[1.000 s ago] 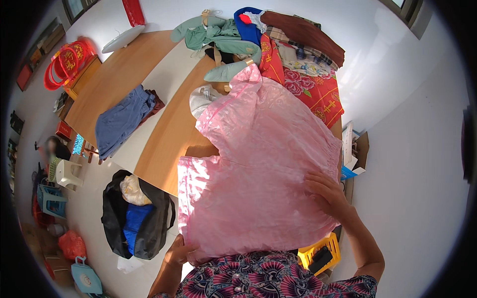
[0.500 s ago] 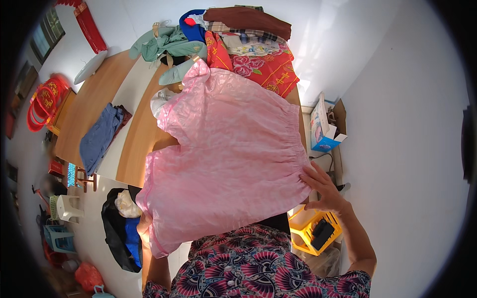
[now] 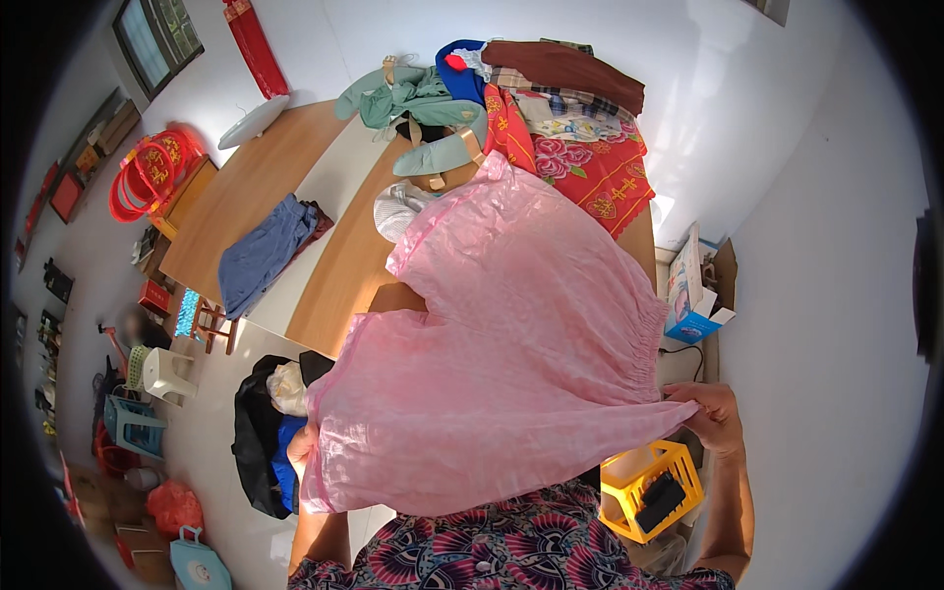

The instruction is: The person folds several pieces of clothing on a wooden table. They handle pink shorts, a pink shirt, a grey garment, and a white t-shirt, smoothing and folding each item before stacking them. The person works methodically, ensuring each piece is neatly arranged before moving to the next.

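While the right hand pinches the gathered edge of a pink garment at its near corner, drawing the cloth out to a taut point, the left hand is at the opposite edge, its fingers partly hidden by the fabric, so I cannot tell how firmly they close. The garment, with two short, wide legs pointing left, is spread over the near end of the table, its near part hanging past the end in front of the person's patterned shirt. Its far leg reaches toward a pale green garment with tan straps, just beside a whitish ribbed item. Beyond the gathered edge, a red flowered cloth covers the table's far right corner, carrying a pile of fabrics topped by brown cloth. Well to the left, folded blue trousers lie across the table's pale stripe. A black bag on the floor stands near the left hand, with something blue inside. Below the right hand is a yellow plastic basket with a dark object, and farther off, by the wall, an open blue-and-white carton.
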`<move>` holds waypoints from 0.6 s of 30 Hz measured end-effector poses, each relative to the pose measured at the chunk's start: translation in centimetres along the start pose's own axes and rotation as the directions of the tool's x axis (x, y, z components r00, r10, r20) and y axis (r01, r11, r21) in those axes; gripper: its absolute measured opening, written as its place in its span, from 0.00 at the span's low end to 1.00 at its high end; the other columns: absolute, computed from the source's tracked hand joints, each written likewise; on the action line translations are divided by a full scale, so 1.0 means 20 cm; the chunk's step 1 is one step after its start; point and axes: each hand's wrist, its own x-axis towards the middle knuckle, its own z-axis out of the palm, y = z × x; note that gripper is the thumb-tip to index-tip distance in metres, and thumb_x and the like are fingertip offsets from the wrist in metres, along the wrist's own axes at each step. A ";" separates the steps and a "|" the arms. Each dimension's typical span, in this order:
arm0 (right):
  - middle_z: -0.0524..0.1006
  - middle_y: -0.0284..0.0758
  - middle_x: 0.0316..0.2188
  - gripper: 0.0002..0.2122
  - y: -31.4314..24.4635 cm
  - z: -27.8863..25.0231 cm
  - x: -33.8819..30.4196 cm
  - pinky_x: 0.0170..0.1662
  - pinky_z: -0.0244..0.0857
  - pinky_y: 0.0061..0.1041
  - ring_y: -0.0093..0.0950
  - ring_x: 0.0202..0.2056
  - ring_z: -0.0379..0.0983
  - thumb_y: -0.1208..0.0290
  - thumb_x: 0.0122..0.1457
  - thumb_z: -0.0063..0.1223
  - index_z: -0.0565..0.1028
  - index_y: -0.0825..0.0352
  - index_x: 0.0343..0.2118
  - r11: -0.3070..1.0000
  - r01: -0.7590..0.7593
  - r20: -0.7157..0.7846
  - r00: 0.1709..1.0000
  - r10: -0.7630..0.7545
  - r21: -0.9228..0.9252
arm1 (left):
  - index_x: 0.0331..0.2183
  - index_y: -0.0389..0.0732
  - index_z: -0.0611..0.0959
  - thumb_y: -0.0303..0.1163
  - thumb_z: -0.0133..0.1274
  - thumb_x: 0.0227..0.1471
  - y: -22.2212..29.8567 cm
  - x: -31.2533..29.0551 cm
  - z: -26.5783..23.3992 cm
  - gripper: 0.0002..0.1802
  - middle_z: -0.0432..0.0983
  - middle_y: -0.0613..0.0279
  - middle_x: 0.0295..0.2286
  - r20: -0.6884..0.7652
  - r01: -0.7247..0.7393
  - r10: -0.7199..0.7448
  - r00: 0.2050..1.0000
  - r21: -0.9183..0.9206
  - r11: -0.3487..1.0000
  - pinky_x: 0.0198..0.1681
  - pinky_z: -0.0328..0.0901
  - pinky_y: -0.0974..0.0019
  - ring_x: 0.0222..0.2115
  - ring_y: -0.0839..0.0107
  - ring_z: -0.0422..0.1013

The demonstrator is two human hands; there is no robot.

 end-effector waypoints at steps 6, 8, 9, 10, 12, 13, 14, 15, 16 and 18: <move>0.77 0.30 0.24 0.07 0.13 -0.08 0.03 0.30 0.67 0.16 0.15 0.26 0.72 0.87 0.46 0.50 0.76 0.72 0.28 0.926 -0.108 -0.167 0.970 0.178 0.362 | 0.48 0.33 0.76 0.34 0.55 0.54 0.07 0.17 0.16 0.22 0.77 0.51 0.45 0.061 0.030 -0.026 0.998 -0.072 0.997 0.56 0.64 0.53 0.46 0.56 0.73; 0.77 0.29 0.25 0.06 0.15 -0.10 0.13 0.31 0.66 0.16 0.15 0.26 0.72 0.86 0.47 0.52 0.76 0.72 0.28 0.873 -0.066 -0.209 0.960 0.188 0.484 | 0.46 0.33 0.78 0.34 0.55 0.54 0.12 0.31 0.31 0.20 0.78 0.51 0.43 0.118 0.065 -0.053 0.992 -0.103 0.993 0.55 0.65 0.53 0.45 0.56 0.74; 0.77 0.29 0.25 0.05 0.20 -0.14 0.20 0.32 0.66 0.16 0.15 0.26 0.72 0.85 0.49 0.53 0.76 0.71 0.29 0.861 -0.035 -0.230 0.957 0.175 0.507 | 0.45 0.32 0.78 0.33 0.55 0.54 0.15 0.40 0.40 0.19 0.78 0.51 0.43 0.144 0.086 -0.068 0.987 -0.124 0.989 0.55 0.65 0.53 0.45 0.56 0.75; 0.77 0.29 0.26 0.04 0.23 -0.18 0.23 0.33 0.66 0.16 0.15 0.27 0.72 0.85 0.50 0.54 0.76 0.71 0.29 0.866 0.001 -0.287 0.944 0.164 0.500 | 0.44 0.32 0.79 0.33 0.55 0.54 0.12 0.53 0.47 0.18 0.79 0.52 0.42 0.202 0.135 -0.100 0.974 -0.166 0.977 0.55 0.66 0.53 0.44 0.56 0.75; 0.78 0.29 0.27 0.03 0.32 -0.23 0.36 0.34 0.67 0.17 0.16 0.27 0.72 0.80 0.54 0.56 0.76 0.71 0.32 0.829 0.018 -0.370 0.900 0.230 0.559 | 0.46 0.32 0.77 0.32 0.53 0.57 0.11 0.79 0.67 0.18 0.78 0.50 0.43 0.286 0.244 -0.195 0.938 -0.146 0.959 0.53 0.67 0.51 0.43 0.55 0.76; 0.78 0.29 0.27 0.04 0.39 -0.22 0.43 0.34 0.67 0.18 0.16 0.27 0.72 0.78 0.56 0.58 0.76 0.71 0.33 0.802 0.029 -0.392 0.883 0.259 0.596 | 0.48 0.31 0.76 0.35 0.51 0.58 0.07 0.94 0.69 0.20 0.76 0.47 0.45 0.387 0.250 -0.151 0.909 -0.219 0.943 0.53 0.68 0.51 0.45 0.55 0.75; 0.78 0.29 0.28 0.05 0.48 -0.22 0.46 0.33 0.68 0.18 0.17 0.27 0.73 0.76 0.57 0.58 0.76 0.70 0.34 0.779 -0.014 -0.386 0.863 0.326 0.627 | 0.50 0.31 0.74 0.38 0.50 0.60 -0.02 1.08 0.70 0.22 0.75 0.45 0.47 0.494 0.281 -0.106 0.863 -0.295 0.913 0.53 0.69 0.51 0.48 0.54 0.74; 0.78 0.29 0.28 0.06 0.57 -0.22 0.49 0.33 0.68 0.19 0.17 0.27 0.73 0.74 0.58 0.58 0.76 0.70 0.34 0.749 -0.057 -0.373 0.841 0.393 0.660 | 0.50 0.31 0.73 0.38 0.49 0.61 -0.07 1.14 0.80 0.23 0.75 0.46 0.47 0.456 0.229 -0.146 0.878 -0.132 0.965 0.54 0.68 0.52 0.49 0.55 0.73; 0.78 0.29 0.28 0.07 0.59 -0.22 0.53 0.32 0.68 0.20 0.18 0.27 0.73 0.72 0.59 0.58 0.77 0.70 0.35 0.716 -0.097 -0.355 0.817 0.454 0.692 | 0.51 0.30 0.72 0.38 0.48 0.61 -0.11 1.18 0.86 0.23 0.74 0.47 0.48 0.412 0.173 -0.174 0.894 0.038 0.984 0.55 0.66 0.53 0.50 0.57 0.72; 0.78 0.29 0.29 0.11 0.61 -0.17 0.49 0.31 0.68 0.19 0.17 0.27 0.73 0.67 0.61 0.57 0.75 0.69 0.41 0.713 -0.107 -0.359 0.807 0.470 0.693 | 0.49 0.32 0.75 0.32 0.50 0.60 -0.19 1.20 0.75 0.18 0.76 0.51 0.46 0.317 -0.047 -0.059 0.947 0.317 0.947 0.53 0.66 0.61 0.47 0.61 0.73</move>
